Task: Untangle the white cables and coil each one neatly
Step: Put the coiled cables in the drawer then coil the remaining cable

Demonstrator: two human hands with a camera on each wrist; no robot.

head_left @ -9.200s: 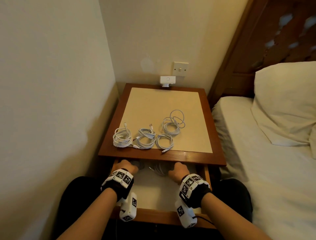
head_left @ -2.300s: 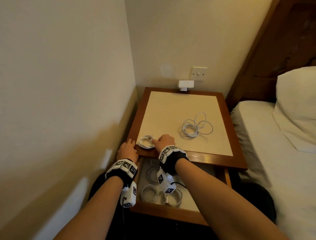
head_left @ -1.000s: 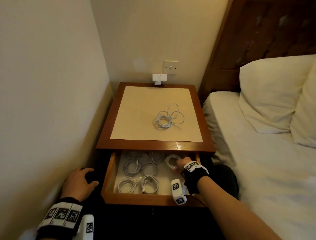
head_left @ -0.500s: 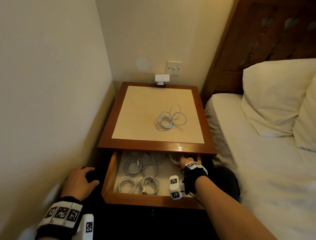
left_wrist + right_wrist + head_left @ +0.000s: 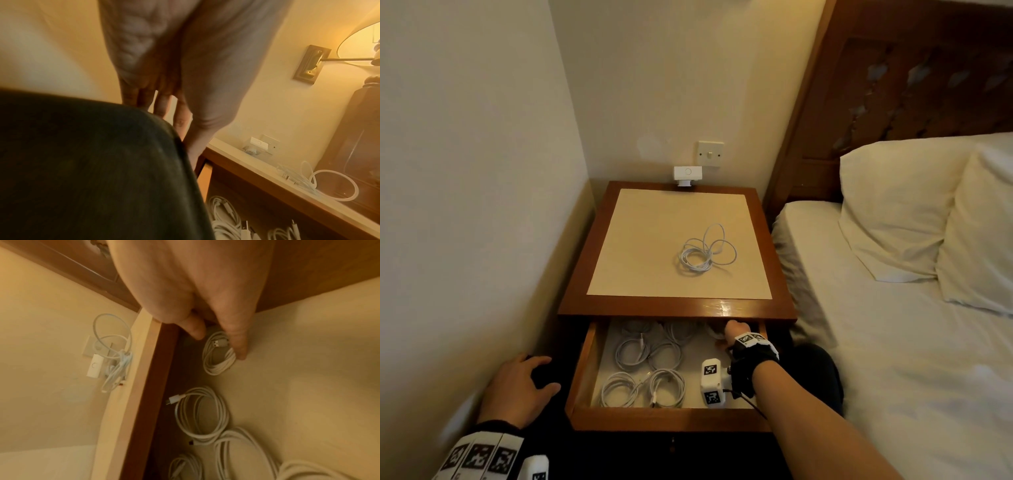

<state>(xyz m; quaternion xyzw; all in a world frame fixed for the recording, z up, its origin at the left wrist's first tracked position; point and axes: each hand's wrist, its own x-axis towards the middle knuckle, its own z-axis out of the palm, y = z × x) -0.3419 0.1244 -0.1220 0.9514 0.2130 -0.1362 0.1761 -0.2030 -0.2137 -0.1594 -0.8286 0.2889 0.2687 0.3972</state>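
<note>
No readable text, labels, brands or numbers appear anywhere.
</note>
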